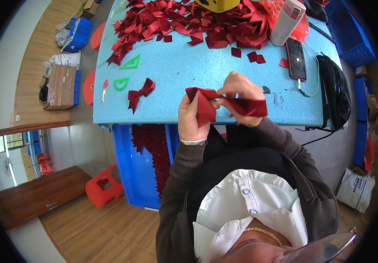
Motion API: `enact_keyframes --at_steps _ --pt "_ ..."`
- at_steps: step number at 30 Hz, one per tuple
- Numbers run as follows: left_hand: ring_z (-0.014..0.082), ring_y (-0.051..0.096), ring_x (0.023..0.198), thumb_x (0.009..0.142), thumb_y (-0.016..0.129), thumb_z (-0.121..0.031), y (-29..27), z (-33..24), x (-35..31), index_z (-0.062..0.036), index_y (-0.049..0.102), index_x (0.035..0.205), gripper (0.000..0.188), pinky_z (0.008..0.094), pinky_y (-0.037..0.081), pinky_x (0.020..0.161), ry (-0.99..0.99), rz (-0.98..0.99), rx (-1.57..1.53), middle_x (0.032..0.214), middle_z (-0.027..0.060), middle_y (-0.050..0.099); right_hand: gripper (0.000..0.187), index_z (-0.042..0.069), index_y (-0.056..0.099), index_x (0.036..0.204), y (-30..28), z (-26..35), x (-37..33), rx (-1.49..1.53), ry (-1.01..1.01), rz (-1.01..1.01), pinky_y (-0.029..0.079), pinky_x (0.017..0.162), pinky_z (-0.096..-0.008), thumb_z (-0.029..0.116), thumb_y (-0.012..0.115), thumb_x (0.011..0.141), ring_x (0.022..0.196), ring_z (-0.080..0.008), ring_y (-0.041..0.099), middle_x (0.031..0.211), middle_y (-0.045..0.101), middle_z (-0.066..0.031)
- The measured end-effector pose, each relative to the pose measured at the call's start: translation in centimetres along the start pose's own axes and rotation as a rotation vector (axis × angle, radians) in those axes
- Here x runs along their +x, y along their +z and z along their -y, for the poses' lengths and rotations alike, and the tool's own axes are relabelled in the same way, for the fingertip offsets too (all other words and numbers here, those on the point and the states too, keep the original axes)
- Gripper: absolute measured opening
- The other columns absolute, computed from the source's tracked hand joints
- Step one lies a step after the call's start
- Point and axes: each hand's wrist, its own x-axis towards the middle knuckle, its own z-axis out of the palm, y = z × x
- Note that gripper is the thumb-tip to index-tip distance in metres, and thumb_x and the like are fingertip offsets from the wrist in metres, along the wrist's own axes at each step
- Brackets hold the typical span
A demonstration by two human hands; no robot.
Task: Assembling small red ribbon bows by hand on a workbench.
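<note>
Over the table's near edge, both my hands grip dark red ribbon. My left hand, with a silver bangle at its wrist, pinches a folded part whose end hangs down. The fingers of my right hand are bent around a looped part beside it, and its fingertips meet the ribbon near the left thumb. Whether this is one continuous strip I cannot tell. To the left, a finished-looking red bow lies flat on the light blue table.
A large heap of red ribbon pieces covers the table's far side. Green set square and protractor lie left. A bottle, a cabled phone and a black bag stand right. A blue bin sits below.
</note>
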Motion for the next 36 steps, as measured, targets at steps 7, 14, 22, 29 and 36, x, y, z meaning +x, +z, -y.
enact_keyframes --at_steps 7,14,22,29,36 --pt "0.0195 0.065 0.073 0.098 0.051 -0.015 -1.0 -1.1 0.0 0.0015 0.058 0.104 0.019 0.0302 0.052 0.067 -0.019 -0.038 0.001 0.093 0.0135 0.067 0.031 0.001 0.06 0.095 2.1 -1.2 -0.5 -0.064 0.045 -0.03 0.038 0.055 -0.0273 -0.005 0.076 0.069 0.064 -0.0149 0.048 0.073 0.053 -0.0063" --pt "0.0201 0.066 0.074 0.098 0.051 -0.014 -4.0 -4.2 0.7 0.0009 0.058 0.102 0.017 0.0299 0.053 0.068 0.025 -0.021 0.1 0.093 0.0139 0.067 0.025 0.001 0.059 0.099 4.8 -2.5 0.2 -0.134 0.022 0.002 0.043 0.059 -0.0246 0.002 0.072 0.078 0.067 -0.0158 0.053 0.075 0.055 -0.0064" --pt "0.0219 0.068 0.073 0.096 0.053 -0.012 -3.6 -6.0 0.4 0.0011 0.058 0.102 0.015 0.0317 0.054 0.066 0.152 0.006 0.202 0.09 0.0139 0.068 0.013 0.006 0.068 0.094 3.3 -0.7 -2.6 0.128 0.512 0.989 0.049 0.068 -0.0323 0.017 0.064 0.089 0.081 -0.0157 0.064 0.089 0.068 -0.0037" --pt "0.0227 0.068 0.074 0.096 0.055 -0.01 -1.5 -6.0 -0.8 0.0015 0.059 0.102 0.014 0.0317 0.054 0.067 0.225 0.052 0.382 0.088 0.0138 0.068 0.031 0.001 0.06 0.073 -0.4 1.6 1.1 1.235 0.5 0.29 0.04 0.049 -0.0296 0.022 0.053 0.095 0.044 -0.0144 0.049 0.061 0.059 -0.0082" --pt "0.0227 0.068 0.073 0.096 0.054 -0.01 2.0 -4.8 -0.9 0.0015 0.059 0.103 0.014 0.0314 0.054 0.067 0.206 0.103 0.327 0.088 0.014 0.068 0.028 0.003 0.056 0.115 0.5 -6.2 -0.9 0.09 0.434 -0.048 0.047 0.082 -0.0341 0.01 0.061 0.088 0.103 -0.0235 0.056 0.107 0.059 -0.0106"
